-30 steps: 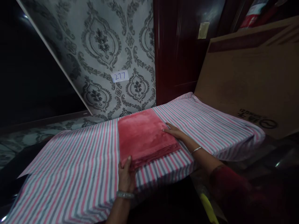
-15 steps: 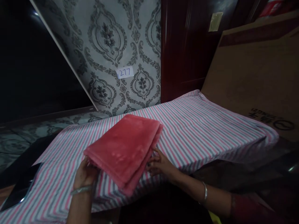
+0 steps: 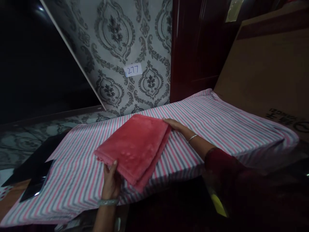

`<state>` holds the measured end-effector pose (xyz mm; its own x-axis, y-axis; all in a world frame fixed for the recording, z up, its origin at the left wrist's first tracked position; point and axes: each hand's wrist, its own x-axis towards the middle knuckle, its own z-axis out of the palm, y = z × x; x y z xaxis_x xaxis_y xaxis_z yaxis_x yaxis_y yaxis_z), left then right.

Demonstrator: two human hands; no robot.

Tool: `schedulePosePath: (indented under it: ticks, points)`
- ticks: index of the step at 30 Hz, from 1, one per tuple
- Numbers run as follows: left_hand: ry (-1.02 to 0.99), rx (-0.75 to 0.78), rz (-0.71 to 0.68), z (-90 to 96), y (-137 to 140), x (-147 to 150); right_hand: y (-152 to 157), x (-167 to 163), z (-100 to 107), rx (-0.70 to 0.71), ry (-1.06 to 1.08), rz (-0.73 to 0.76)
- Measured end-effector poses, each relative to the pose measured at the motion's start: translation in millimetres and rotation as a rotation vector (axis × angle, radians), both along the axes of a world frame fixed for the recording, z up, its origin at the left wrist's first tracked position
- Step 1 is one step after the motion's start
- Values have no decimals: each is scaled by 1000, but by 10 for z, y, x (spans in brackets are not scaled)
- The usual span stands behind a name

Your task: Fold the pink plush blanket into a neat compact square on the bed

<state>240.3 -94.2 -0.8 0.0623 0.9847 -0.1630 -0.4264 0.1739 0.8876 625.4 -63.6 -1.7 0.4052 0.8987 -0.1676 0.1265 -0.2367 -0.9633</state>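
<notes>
A folded coral-red plush cloth lies at a slant on a striped sheet. My left hand grips its near left edge, thumb on top and the other fingers tucked underneath, partly hidden. At the far right corner of the cloth, my right hand pinches the layers, its arm reaching across the sheet. The cloth's layers show along its right side and near corner, slightly offset from one another.
A dark screen stands at the left, before a patterned wall with a paper label reading 277. A large cardboard box rises at the right. A dark glossy object lies by the sheet's left edge.
My right hand has moved from the cloth's near right side up to its far right corner. My left hand has slid right along the near edge, its thumb now on top.
</notes>
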Motion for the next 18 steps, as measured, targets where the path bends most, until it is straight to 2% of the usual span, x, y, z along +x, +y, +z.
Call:
schedulePosePath:
  ticks: [3, 6, 8, 11, 15, 18]
  points:
    - [56, 53, 46, -47, 14, -3, 115, -103, 75, -60, 54, 48]
    - [81, 61, 86, -38, 81, -41, 85, -197, 135, -2, 121, 71]
    - [102, 74, 94, 52, 172, -77, 21, -241, 183, 77, 162, 73]
    - [183, 131, 79, 345, 407, -116, -64, -277, 321, 229, 223, 38]
    - [373, 159, 115, 933, 840, -102, -181, -324, 669, 416, 226, -65]
    - [461, 273, 58, 1306, 1121, -106, -390, -440, 875, 618, 199, -121]
